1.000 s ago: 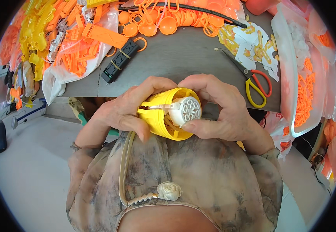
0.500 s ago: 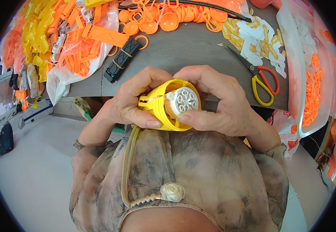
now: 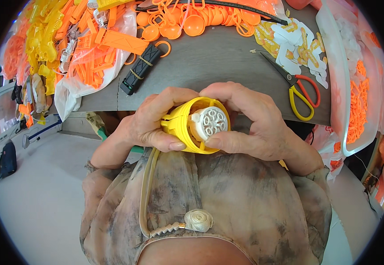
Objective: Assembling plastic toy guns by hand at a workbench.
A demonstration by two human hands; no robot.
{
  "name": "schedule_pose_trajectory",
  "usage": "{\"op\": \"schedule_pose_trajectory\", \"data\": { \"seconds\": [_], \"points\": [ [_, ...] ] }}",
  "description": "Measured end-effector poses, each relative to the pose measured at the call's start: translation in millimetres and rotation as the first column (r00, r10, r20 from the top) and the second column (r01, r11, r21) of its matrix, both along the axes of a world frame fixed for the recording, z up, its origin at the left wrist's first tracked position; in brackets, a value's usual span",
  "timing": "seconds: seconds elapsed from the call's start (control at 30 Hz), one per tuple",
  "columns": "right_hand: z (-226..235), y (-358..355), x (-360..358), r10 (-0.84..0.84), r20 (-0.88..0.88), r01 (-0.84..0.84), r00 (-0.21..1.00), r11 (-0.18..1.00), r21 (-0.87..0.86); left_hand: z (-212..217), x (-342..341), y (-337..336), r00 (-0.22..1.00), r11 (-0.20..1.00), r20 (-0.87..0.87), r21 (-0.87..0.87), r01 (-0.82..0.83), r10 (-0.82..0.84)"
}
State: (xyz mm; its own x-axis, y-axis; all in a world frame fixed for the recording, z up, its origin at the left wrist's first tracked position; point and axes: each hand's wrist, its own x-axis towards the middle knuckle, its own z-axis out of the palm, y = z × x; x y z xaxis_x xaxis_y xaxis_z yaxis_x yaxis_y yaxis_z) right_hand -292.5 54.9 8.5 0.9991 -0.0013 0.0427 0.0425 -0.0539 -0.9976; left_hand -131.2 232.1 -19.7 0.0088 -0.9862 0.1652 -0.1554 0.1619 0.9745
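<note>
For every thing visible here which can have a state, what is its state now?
Yellow ribbed cylinder, held, one end open
White ringed insert, sitting in that open end
Left hand, gripping the cylinder
Right hand, gripping the cylinder, thumb at the insert's edge
Scissors, lying flat, blades apparently closed
Black block, bound with bands
Translucent tub, uncovered, holding orange pieces

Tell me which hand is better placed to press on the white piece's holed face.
Probably the right hand: its thumb lies at the lower edge of the white piece, at the open end of the yellow tube, while the left hand grips it farther back.
</note>
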Motion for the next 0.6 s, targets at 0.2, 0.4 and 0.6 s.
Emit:
{"op": "schedule_pose_trajectory", "data": {
  "seconds": [0.2,0.4,0.6],
  "points": [
    [-2.0,1.4,-1.0,0.015,-0.006,-0.015,1.000,1.000,0.017,0.0,-4.8,2.0,0.999,0.999,-0.021,0.003,-0.046,0.046],
    [1.8,7.5,-4.8,-0.039,0.157,0.066,0.987,0.983,-0.171,1.0,-6.0,1.6,0.998,0.998,-0.012,-0.008,-0.060,0.060],
    [-1.0,26.0,-4.0,-0.149,0.188,0.195,0.971,0.946,-0.259,4.8,-7.4,1.2,0.992,0.996,0.106,-0.065,-0.057,0.064]
  ]
}}
